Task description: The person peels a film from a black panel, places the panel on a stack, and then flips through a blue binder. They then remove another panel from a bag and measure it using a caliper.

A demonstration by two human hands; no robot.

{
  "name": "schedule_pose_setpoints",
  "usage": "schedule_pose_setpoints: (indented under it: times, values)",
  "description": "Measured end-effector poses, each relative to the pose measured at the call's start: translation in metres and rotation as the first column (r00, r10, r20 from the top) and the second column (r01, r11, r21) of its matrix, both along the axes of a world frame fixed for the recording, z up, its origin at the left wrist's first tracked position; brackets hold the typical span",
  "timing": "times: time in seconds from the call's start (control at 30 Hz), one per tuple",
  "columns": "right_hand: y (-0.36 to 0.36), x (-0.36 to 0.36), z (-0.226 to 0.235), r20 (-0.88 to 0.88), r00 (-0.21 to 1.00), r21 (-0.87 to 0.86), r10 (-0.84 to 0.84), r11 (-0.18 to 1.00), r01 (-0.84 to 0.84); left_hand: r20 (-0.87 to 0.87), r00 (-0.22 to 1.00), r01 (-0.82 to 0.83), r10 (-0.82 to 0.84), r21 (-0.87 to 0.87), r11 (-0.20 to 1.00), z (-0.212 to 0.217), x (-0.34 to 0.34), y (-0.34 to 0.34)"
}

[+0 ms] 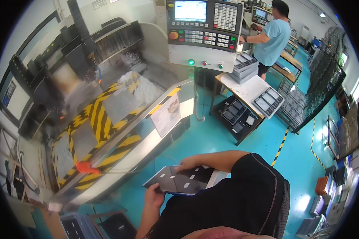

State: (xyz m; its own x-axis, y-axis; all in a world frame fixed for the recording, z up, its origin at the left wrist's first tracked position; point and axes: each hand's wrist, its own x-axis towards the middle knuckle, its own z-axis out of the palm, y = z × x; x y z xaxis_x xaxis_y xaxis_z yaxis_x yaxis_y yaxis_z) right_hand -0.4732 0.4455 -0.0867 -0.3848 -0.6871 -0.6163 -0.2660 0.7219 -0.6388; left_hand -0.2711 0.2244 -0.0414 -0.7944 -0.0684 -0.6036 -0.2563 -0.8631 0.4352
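A flat black panel [179, 182] with several small white rectangular and oval patches lies tilted in front of my body. My left hand [154, 194] grips its near-left edge, thumb on the top face and the other fingers mostly hidden beneath. At the far edge, my right hand [188, 162] is bent over the panel with its fingertips against the dark surface. Whether those fingertips also pinch something small cannot be made out. A pale strip shows along the panel's right end, partly covered by my black sleeve.
A machine bed with yellow-black striped edges [97, 119] stands left, an orange-red object [86, 167] on its rim. Above is a control console [204, 34]. A table [243, 89] holds stacked grey frames [245, 69]. Another person [273, 36] stands behind it. Panels [73, 227] stand lower left.
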Motion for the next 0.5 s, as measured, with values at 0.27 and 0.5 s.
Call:
schedule_pose_setpoints:
  times: [0.27,0.5]
  values:
    - [0.145,-0.225,0.157,-0.781,0.439,-0.345,-0.444,0.893,0.289,-0.048,0.991,-0.127,0.127,0.006,0.992,0.001,-0.035,-0.007]
    - [0.280,-0.393,0.387,-0.233,-0.619,-0.959,-0.750,0.283,0.019,-0.218,0.916,-0.358,0.337,-0.060,0.932,0.005,-0.059,0.024]
